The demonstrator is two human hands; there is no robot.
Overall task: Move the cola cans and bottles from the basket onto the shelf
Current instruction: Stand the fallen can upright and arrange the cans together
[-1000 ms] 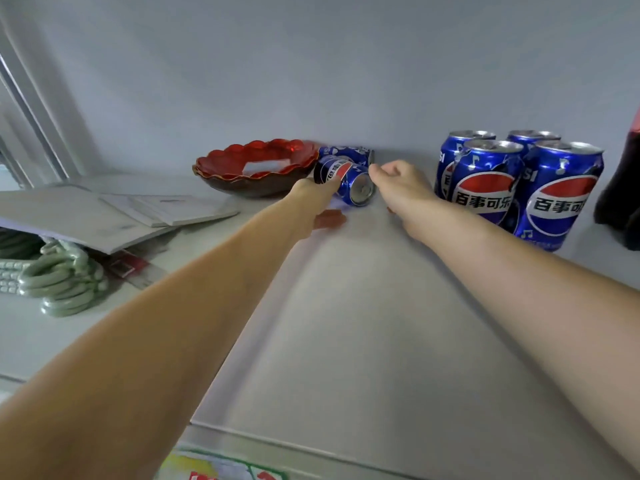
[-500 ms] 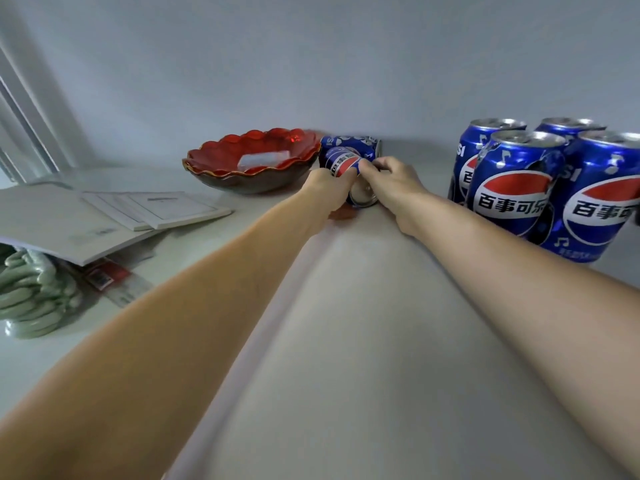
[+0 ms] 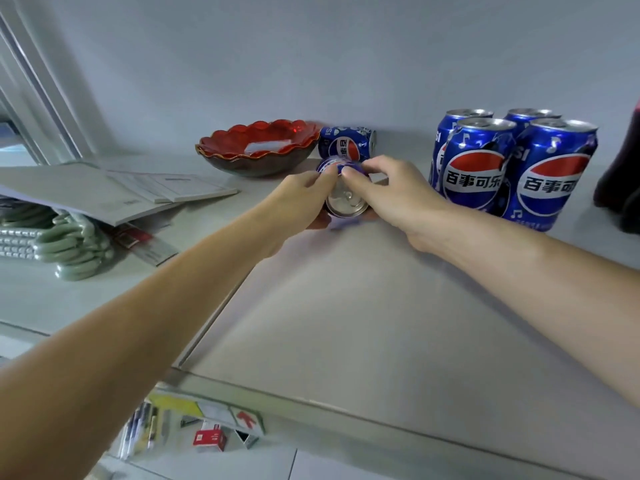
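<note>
A blue cola can (image 3: 345,198) lies on its side on the grey shelf (image 3: 346,323), its silver end facing me. My left hand (image 3: 301,199) grips its left side and my right hand (image 3: 388,192) grips its right side, fingertips meeting on top. Behind it a second blue can (image 3: 346,147) lies on its side against the back wall. Several blue cans (image 3: 512,168) stand upright in a cluster to the right. A dark bottle (image 3: 620,181) shows at the right edge, mostly cut off. The basket is out of view.
A red scalloped bowl (image 3: 259,147) sits left of the lying cans. Booklets and papers (image 3: 114,192) and pale green hooks (image 3: 76,244) lie on the left part of the shelf. Small items (image 3: 207,434) sit on a lower level below the front edge.
Both hands have closed around the front lying can and drawn it slightly toward me, away from the can behind it. The view has pulled back and tilted down.
</note>
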